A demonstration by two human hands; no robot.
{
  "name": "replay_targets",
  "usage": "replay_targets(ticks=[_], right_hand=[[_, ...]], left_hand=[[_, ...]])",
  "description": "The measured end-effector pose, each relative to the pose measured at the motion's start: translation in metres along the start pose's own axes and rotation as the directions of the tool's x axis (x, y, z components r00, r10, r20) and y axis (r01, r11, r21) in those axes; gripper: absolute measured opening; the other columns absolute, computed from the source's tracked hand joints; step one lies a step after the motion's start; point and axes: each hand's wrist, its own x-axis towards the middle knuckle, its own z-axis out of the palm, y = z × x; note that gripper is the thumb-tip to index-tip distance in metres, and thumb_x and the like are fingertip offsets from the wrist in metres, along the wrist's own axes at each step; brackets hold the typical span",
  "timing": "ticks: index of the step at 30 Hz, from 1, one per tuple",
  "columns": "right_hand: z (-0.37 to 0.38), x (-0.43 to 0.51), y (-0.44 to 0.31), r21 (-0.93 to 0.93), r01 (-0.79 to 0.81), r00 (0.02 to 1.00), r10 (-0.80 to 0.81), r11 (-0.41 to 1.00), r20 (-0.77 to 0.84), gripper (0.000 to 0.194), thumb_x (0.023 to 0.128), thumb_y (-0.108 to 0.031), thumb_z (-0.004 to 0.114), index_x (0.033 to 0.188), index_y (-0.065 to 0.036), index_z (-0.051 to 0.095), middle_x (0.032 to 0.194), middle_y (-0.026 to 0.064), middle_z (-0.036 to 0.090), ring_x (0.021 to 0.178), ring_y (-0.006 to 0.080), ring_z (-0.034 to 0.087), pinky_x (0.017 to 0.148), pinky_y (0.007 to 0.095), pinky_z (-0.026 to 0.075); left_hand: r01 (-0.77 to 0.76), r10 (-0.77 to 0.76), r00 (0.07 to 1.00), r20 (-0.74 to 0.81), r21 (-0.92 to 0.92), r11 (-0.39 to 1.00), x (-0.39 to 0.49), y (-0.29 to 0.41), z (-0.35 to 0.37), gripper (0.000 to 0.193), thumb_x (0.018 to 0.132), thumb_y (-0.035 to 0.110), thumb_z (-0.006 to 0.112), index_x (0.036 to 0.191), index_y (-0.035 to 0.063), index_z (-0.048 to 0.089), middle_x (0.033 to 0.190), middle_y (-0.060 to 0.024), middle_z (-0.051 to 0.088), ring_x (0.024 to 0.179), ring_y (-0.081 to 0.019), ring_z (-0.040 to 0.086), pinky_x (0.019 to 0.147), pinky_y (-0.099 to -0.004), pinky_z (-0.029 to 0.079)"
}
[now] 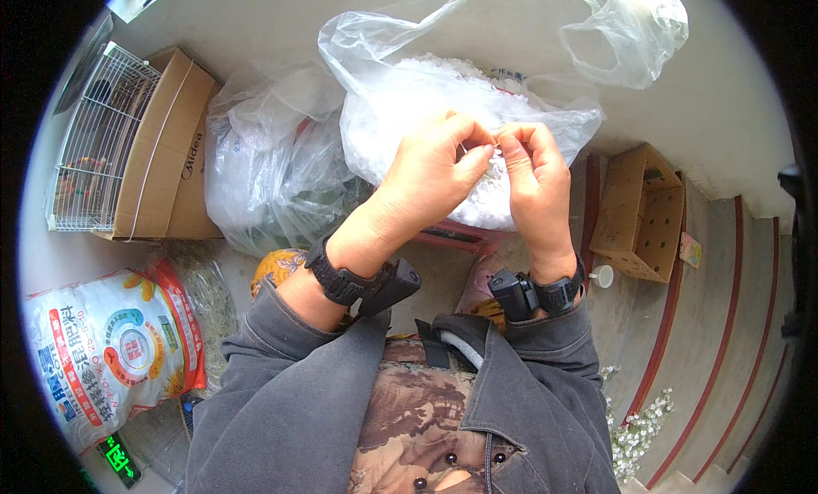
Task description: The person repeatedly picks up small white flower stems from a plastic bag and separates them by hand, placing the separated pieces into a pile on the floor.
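My left hand [434, 165] and my right hand [539, 174] meet over a clear plastic bag [377, 104] heaped with small white petal-like pieces [489, 206]. Thumb and forefinger of each hand pinch together, the tips almost touching. Between them is a small thin piece [496, 145], mostly hidden by the fingers and too small to name. The bag rests on a red plastic stool [470, 233], only partly visible below it. Each wrist carries a black strap with a small black device, the left device [391, 287] and the right device [513, 294].
Left of the stool slumps another filled clear bag [275, 155]. Beyond it stand a cardboard box [169, 149] and a wire cage [102, 142]. A printed sack [121, 347] lies lower left. Stairs [703, 341] on the right hold an open carton [629, 219], a white cup [601, 276] and white flower sprays [639, 433].
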Motion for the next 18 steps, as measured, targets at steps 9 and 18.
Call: replay_targets(ticks=[9,18], right_hand=[[0.001,0.002,0.002,0.184,-0.198,0.98,0.197,0.963,0.026,0.014,0.098,-0.013,0.06,0.093,0.0,0.06,0.082,0.0039,0.063,0.077,0.0093,0.057,0.068,0.0266,0.049],[0.001,0.0,-0.013,-0.084,0.132,0.989,-0.137,0.988,-0.057,0.011,0.093,-0.011,0.067,0.096,-0.002,0.063,0.089,0.0046,0.064,0.082,0.0128,0.06,0.075,0.0271,0.049]], left_hand=[[-0.082,0.083,0.995,-0.061,0.007,0.997,-0.005,0.005,0.006,0.018,0.087,0.004,0.068,0.103,0.0002,0.06,0.086,-0.0117,0.065,0.075,-0.0208,0.063,0.071,-0.0311,0.052],[0.175,-0.23,0.956,-0.181,-0.274,0.946,0.001,0.002,0.006,0.019,0.088,0.002,0.066,0.106,0.0024,0.058,0.089,-0.0058,0.065,0.08,-0.0126,0.063,0.072,-0.0279,0.052]])
